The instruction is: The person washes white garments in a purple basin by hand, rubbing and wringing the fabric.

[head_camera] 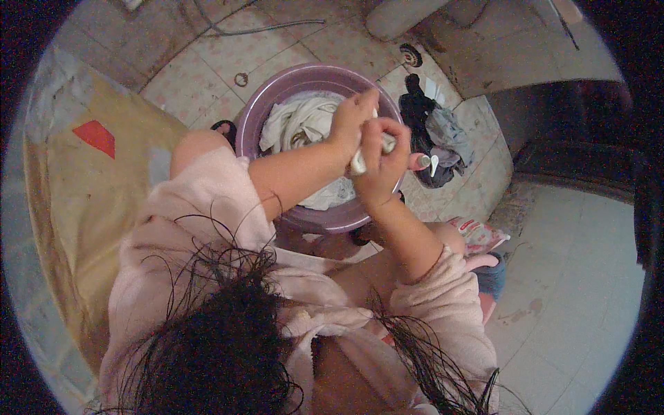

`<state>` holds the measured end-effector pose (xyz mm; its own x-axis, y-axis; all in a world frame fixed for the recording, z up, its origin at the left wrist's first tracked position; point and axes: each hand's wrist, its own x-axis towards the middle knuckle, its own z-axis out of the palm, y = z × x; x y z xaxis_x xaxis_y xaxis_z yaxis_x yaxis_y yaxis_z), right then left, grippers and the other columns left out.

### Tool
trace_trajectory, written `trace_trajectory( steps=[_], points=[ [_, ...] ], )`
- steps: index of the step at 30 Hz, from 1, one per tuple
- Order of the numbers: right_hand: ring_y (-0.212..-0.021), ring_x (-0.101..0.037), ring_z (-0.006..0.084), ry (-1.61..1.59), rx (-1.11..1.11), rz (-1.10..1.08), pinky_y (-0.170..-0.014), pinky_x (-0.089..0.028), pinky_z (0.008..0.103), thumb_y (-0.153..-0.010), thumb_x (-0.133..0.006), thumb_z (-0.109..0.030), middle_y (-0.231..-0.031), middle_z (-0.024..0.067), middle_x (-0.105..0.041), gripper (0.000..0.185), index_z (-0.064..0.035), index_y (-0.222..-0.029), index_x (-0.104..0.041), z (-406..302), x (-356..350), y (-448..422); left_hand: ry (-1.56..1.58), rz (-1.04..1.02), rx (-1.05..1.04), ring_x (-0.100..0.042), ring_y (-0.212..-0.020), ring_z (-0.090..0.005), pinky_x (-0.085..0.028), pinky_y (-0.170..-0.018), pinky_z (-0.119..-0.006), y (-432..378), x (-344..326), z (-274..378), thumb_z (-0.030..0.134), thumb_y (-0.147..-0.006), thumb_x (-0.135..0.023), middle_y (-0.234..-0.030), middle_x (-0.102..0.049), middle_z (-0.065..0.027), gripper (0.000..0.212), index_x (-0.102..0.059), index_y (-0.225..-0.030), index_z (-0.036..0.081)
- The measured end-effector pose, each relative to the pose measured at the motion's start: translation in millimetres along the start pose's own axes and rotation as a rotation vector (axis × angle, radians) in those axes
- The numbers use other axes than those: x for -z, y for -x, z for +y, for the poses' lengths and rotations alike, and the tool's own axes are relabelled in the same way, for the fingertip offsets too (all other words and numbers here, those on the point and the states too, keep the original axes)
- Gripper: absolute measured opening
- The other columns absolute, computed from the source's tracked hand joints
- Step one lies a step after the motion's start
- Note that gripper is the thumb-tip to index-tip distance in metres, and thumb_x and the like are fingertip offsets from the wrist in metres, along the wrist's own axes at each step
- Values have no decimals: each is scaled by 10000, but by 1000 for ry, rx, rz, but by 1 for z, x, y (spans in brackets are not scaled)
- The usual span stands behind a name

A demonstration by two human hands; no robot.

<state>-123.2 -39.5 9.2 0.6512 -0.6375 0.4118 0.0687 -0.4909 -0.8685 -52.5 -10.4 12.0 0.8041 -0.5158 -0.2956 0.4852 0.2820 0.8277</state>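
A round purple plastic basin (259,98) stands on the tiled floor, with white wet cloth (306,116) lying in a coil inside it and whitish suds or cloth at its near side. Above the basin's right half, my left hand (353,122) is closed round a bunched piece of white cloth (359,162). Close beside it on the right, my right hand (384,155) grips the same cloth, its fingers curled over it. The two hands are nearly touching. How the cloth runs between the palms is partly hidden by the fingers.
Right of the basin lie a dark cloth heap (415,109), a grey plastic bag (448,127) and a pink bottle with a grey cap (423,161). A printed plastic packet (477,234) is by my right knee. A grey hose (270,27) and small wheel (410,55) lie beyond.
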Motion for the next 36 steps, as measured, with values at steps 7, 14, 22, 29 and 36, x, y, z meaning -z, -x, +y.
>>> trace_trajectory(
  steps=[7,14,22,29,36],
  points=[
    [-672,-518,185,-64,-177,156,-632,-415,288,-792,-537,-197,-740,97,-540,190,-21,-844,-490,2,8,-24,-280,-39,67,-500,-670,-151,-393,-610,-288,27,-8,5,311,-819,-402,-730,-541,-70,326,-542,-804,17],
    [-686,-534,186,27,91,52,-647,-420,291,-783,-553,-193,-743,99,-559,186,-24,-836,-498,-13,5,-14,67,-76,119,-492,-647,-132,-397,-587,-284,12,-7,17,316,-810,-435,-723,-537,-34,292,-523,-761,41],
    [-641,-560,180,143,141,145,-606,-440,276,-777,-562,-173,-741,114,-580,164,-25,-829,-514,-12,2,-2,-126,-70,66,-460,-607,-128,-372,-586,-259,13,4,10,311,-790,-455,-661,-528,-26,326,-541,-722,4],
    [-644,-564,157,-83,78,-214,-575,-439,260,-789,-538,-149,-732,108,-574,133,-35,-848,-502,-21,-4,-3,-165,61,110,-446,-555,-142,-374,-545,-281,-13,19,9,413,-787,-488,-639,-485,-7,308,-509,-713,115],
    [-745,-462,101,-302,-470,113,-650,-383,237,-853,-453,-243,-798,29,-509,217,-38,-921,-476,26,8,-26,125,4,193,-485,-694,-162,-421,-625,-334,-19,37,23,389,-843,-422,-778,-494,-48,344,-478,-906,56]
  ],
)
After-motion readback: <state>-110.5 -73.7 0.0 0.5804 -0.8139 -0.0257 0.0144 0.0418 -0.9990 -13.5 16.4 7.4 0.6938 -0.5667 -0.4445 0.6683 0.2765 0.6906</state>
